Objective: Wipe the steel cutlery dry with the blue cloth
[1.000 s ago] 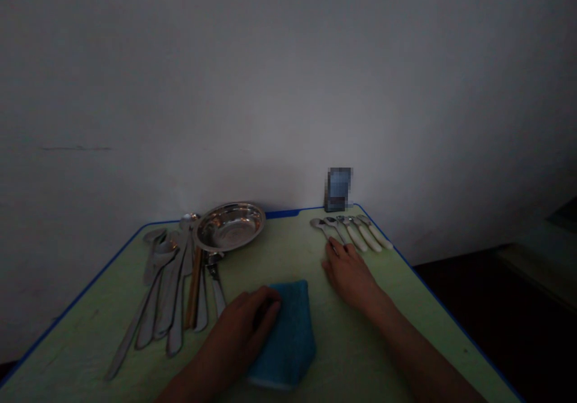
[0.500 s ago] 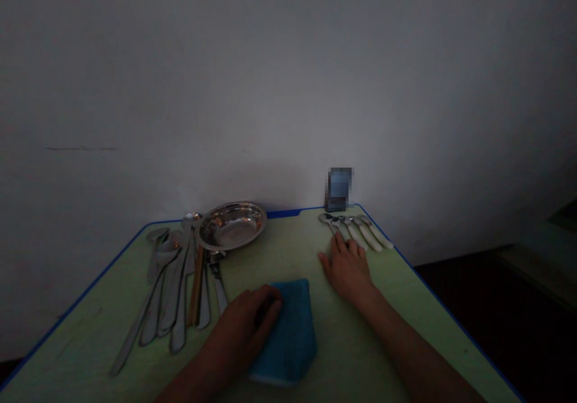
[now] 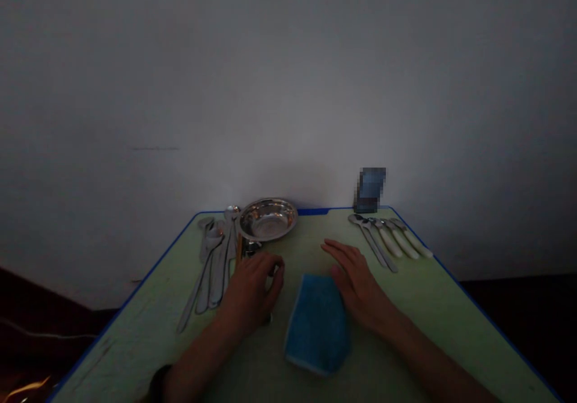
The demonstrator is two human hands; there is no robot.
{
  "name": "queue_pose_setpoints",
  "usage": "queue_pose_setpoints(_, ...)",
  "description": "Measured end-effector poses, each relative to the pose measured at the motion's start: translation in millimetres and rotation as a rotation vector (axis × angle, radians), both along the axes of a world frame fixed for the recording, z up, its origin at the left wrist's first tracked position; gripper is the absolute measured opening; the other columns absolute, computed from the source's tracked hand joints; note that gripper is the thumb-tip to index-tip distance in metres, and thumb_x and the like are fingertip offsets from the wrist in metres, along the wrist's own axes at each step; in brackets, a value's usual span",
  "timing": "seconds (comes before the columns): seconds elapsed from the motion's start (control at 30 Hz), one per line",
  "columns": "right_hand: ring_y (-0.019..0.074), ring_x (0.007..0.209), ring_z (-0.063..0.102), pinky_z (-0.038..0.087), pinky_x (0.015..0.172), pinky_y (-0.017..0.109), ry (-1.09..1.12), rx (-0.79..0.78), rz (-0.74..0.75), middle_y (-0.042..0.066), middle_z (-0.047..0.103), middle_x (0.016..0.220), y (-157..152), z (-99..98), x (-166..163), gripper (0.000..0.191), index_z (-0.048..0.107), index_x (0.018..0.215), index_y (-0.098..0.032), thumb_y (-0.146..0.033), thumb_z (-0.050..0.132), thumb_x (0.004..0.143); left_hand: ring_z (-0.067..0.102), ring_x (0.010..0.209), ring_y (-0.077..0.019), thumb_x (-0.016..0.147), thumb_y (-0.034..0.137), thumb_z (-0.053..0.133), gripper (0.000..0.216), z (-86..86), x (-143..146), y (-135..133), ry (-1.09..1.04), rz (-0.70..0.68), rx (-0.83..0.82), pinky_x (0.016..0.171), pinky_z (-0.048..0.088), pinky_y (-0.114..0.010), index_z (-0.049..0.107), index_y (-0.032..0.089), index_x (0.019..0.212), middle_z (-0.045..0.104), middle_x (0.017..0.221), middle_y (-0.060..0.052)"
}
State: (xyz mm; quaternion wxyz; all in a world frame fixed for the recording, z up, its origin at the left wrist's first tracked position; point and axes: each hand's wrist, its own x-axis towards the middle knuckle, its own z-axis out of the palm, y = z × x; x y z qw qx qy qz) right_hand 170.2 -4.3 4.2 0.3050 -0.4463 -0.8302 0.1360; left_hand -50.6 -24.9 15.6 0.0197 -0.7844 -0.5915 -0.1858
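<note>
Both hands had changed places since the earlier pictures, and the view itself had swung so that everything sat further right in the frame. Lowest down, just right of centre, the folded blue terry cloth [image 3: 315,331] lay flat on the pale green table with a blue rim [image 3: 428,319], no longer under the left hand [image 3: 255,286]. The right hand [image 3: 356,280] had drawn back from the far spoons and rested palm down at the middle of the frame. Its fingers were loose and nearly straight and its thumb side touched the cloth's upper right corner; it gripped nothing.

The left hand had gone to the left of centre, fingers curled down over the near ends of the bundle of long steel utensils [image 3: 211,265]. Whether it had closed on a handle could not be told in the dim light. By the look of it, the cloth had been let go and was merely steadied, while the left hand's work had passed to the cutlery.

Further up, the round steel bowl [image 3: 268,218] sat against the far ends of that bundle. At the table's upper right corner the row of small white-handled spoons [image 3: 392,241] lay side by side, apart from the right hand. Behind them a small dark blurred-out object [image 3: 370,190] stood against the bare grey wall [image 3: 288,90]
</note>
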Motion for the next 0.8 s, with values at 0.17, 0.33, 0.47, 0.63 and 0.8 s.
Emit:
queue_pose_setpoints(0.17, 0.0244, 0.124, 0.031, 0.028, 0.102, 0.044, -0.161, -0.115, 0.144, 0.004, 0.035, 0.138, -12.8, -10.1, -12.0, 0.053, 0.044, 0.125, -0.029, -0.053, 0.047, 0.078, 0.048, 0.101, -0.0301, 0.083, 0.030, 0.043, 0.024, 7.8, -36.2, 10.1, 0.130, 0.304, 0.043, 0.085, 0.036, -0.042, 0.053, 0.016, 0.100, 0.053, 0.105, -0.013)
queue_pose_setpoints(0.33, 0.0231, 0.116, 0.041, 0.031, 0.100, 0.043, -0.134, -0.058, -0.019, 0.010, 0.049, 0.126, 12.3, -29.9, -13.2, 0.045, 0.051, 0.119, -0.019, -0.045, 0.039, 0.085, 0.045, 0.109, -0.0348, 0.083, 0.038, 0.038, 0.045, 6.8, -74.6, 12.2, 0.198, 0.528, -0.035, 0.085, 0.036, -0.046, 0.044, 0.010, 0.118, 0.048, 0.117, -0.020)
queue_pose_setpoints(0.47, 0.0229, 0.110, 0.046, 0.036, 0.097, 0.043, -0.067, 0.007, -0.058, 0.011, 0.054, 0.117, 27.1, -35.9, -11.2, 0.038, 0.055, 0.112, -0.017, -0.039, 0.043, 0.084, 0.058, 0.094, -0.0323, 0.084, 0.044, 0.034, 0.048, 4.1, -101.6, 14.9, 0.193, 0.622, -0.218, 0.073, 0.044, -0.040, 0.049, 0.006, 0.108, 0.060, 0.099, -0.021)
queue_pose_setpoints(0.63, 0.0221, 0.109, 0.045, 0.036, 0.098, 0.041, -0.061, 0.005, -0.061, 0.011, 0.053, 0.116, 25.0, -34.3, -11.7, 0.038, 0.055, 0.112, -0.015, -0.038, 0.042, 0.085, 0.064, 0.077, -0.0259, 0.085, 0.038, 0.039, 0.033, 0.6, -116.5, 19.2, 0.182, 0.614, -0.412, 0.063, 0.046, -0.035, 0.057, 0.011, 0.091, 0.066, 0.085, -0.015)
queue_pose_setpoints(0.8, 0.0216, 0.109, 0.045, 0.035, 0.098, 0.039, -0.068, 0.006, -0.057, 0.012, 0.053, 0.116, 23.1, -32.3, -12.6, 0.037, 0.055, 0.111, -0.014, -0.036, 0.041, 0.085, 0.061, 0.076, -0.0159, 0.087, 0.037, 0.049, 0.026, 2.6, -121.6, 20.0, 0.153, 0.558, -0.509, 0.070, 0.048, -0.034, 0.059, 0.013, 0.088, 0.064, 0.085, -0.004)
